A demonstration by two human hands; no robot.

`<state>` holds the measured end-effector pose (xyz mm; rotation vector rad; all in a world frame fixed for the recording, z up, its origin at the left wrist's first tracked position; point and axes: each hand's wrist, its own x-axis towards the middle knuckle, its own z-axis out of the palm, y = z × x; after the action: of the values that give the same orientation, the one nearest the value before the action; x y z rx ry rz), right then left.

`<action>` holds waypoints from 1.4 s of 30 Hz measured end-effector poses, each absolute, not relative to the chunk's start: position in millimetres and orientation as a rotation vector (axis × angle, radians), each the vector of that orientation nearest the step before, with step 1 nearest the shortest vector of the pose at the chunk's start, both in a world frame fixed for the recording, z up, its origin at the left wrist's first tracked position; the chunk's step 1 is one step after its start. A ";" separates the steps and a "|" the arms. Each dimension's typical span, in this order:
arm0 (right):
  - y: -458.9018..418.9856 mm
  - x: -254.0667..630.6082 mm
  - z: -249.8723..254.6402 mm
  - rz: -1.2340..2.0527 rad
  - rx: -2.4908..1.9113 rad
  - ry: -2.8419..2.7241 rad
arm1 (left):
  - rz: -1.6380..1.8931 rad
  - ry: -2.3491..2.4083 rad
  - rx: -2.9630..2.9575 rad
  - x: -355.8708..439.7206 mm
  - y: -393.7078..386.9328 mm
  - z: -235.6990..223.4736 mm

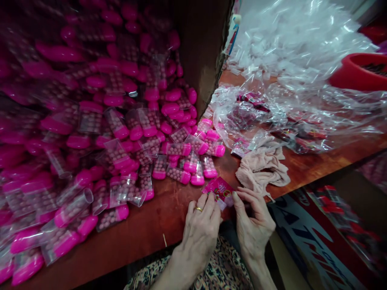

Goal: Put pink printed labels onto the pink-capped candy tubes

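Note:
Both my hands hold one small pink printed packet (220,190) just above the near edge of the wooden table (157,221). My left hand (201,229), with a gold ring on one finger, pinches the packet's left side. My right hand (252,221) pinches its right side with the fingertips. A large heap of clear little containers with pink caps (99,133), filled with small pinkish balls, spreads over the table to the left and ahead of my hands.
A brown cardboard box wall (201,52) stands behind the heap. A pale pink cloth (263,169) lies right of the packet. Crumpled clear plastic bags (290,80) pile at the back right, beside a red basin (359,72). Printed cartons (317,241) sit below the table edge.

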<state>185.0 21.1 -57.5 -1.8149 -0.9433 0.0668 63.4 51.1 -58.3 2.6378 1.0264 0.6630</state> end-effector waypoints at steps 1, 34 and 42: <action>21.7 184.9 -55.9 0.034 -1.790 -0.922 | 0.652 0.977 2.657 63.4 54.3 -58.9; 17.2 134.4 -36.0 0.807 -1.552 -1.021 | 0.844 1.161 0.896 28.9 70.6 -23.4; 20.5 133.9 -36.1 0.786 -1.570 -1.193 | 0.797 1.110 0.883 14.6 71.4 -26.7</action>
<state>133.9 20.5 -36.1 -1.5702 -1.1933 0.7857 14.6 71.4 -26.7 0.8830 1.1103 0.7969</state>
